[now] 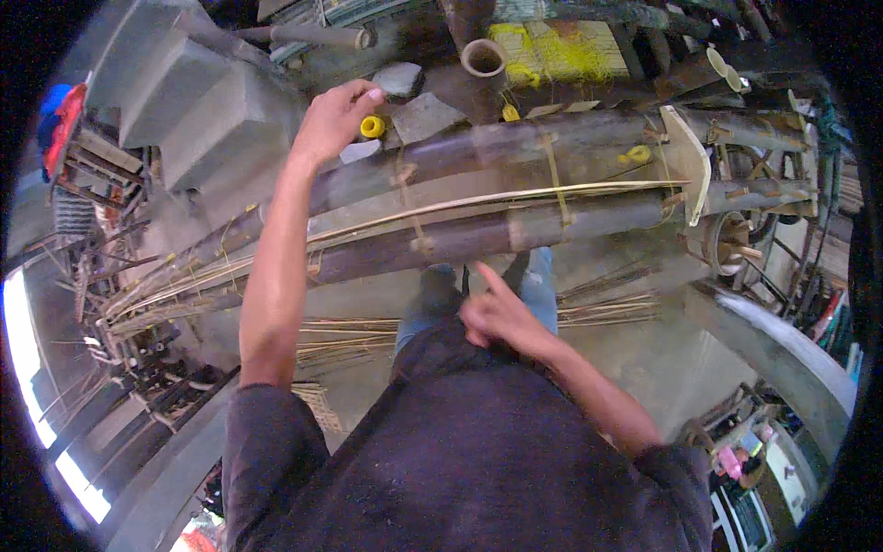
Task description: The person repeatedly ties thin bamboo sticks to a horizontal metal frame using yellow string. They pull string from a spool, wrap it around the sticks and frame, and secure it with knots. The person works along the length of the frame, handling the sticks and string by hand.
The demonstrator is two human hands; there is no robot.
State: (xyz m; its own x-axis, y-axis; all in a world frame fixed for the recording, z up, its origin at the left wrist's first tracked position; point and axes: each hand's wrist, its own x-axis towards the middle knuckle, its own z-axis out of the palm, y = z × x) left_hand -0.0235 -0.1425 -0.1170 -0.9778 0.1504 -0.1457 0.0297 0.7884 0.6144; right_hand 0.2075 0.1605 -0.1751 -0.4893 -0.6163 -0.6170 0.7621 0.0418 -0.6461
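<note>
My left hand (340, 118) reaches forward beyond a long frame of dark poles, its fingers slightly bent and apart beside a small yellow roll (372, 127). Nothing shows in its grip. Close to my body, my right hand (501, 317) points its index finger toward the near pole (460, 238), with the other fingers curled in. Whatever those curled fingers may hold is hidden. Long thin pale strips (441, 208) lie lengthwise over the frame, which has yellow ties. On its right part sits a yellow coil (635, 155).
Flat grey stones (429, 118) lie beyond the frame, near an upright pipe (484, 59) and a board with tangled yellow string (561, 51). A pale crosspiece (686, 166) spans the frame's right end. Bundled thin sticks (607, 309) lie on the floor; concrete steps (193, 92) rise at far left.
</note>
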